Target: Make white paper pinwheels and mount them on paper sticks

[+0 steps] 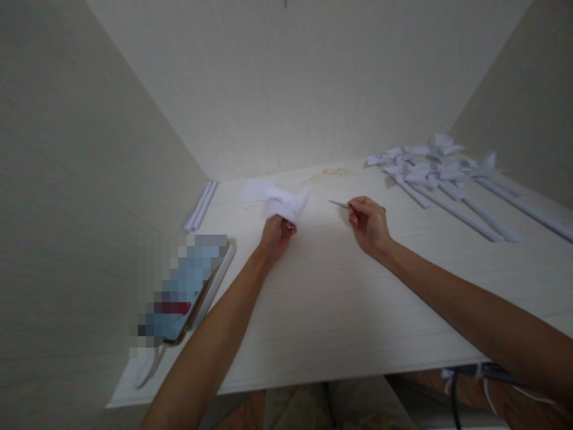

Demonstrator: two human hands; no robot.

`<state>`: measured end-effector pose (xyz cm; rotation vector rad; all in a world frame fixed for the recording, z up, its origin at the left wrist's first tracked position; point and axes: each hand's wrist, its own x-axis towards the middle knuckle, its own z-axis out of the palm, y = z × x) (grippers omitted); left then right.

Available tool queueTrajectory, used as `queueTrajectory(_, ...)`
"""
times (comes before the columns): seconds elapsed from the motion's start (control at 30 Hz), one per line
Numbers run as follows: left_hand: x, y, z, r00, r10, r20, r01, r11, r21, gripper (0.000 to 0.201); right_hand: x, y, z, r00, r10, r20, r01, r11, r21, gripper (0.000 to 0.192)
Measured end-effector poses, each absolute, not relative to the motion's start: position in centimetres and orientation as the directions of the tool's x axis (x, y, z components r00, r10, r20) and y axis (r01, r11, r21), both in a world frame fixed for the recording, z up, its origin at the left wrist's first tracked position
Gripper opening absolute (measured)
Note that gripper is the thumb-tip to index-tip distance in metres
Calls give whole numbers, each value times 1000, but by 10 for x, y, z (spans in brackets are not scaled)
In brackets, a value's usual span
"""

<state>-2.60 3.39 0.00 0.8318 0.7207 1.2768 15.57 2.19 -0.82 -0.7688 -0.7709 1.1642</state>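
Pinching a folded white paper pinwheel head [280, 200], the left hand [276, 234] lifts it just off the pale wooden table [340, 286]. The right hand [367, 222], nearby, grips a thin metal pin [338, 204]. Beyond the right hand lie finished white paper pinwheels [441, 176]; this one seems still unmounted. Spare rolled paper sticks [200, 206] wait left.

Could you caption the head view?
Left hand grips folded white paper; right hand holds a thin pin.

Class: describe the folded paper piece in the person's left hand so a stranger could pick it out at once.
On the pale table, look mid-back, left of the row of finished pinwheels. The left hand pinches a white folded paper; unlike them, it has no stick.
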Motion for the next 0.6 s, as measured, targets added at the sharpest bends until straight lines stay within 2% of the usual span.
queueTrajectory(0.13, -26, 34, 2, 148, 989, -32, -553, 109, 826, 21, 156, 22, -8, 209, 970, 125, -479, 213, -852, 5)
queueTrajectory(0.3, -26, 33, 5, 112, 993, -22, -504, 76, 861, 11, 155, 22, -7, 218, 967, 133, -469, 223, -855, 6)
queueTrajectory(0.47, -27, 33, 2, 127, 991, 37, -482, 29, 876, 12, 155, 21, -7, 207, 971, 123, -484, 211, -849, 6)
queueTrajectory(0.6, -27, 33, 1, 120, 993, 6, -454, 50, 890, 11, 155, 21, -7, 202, 972, 123, -482, 208, -851, 5)
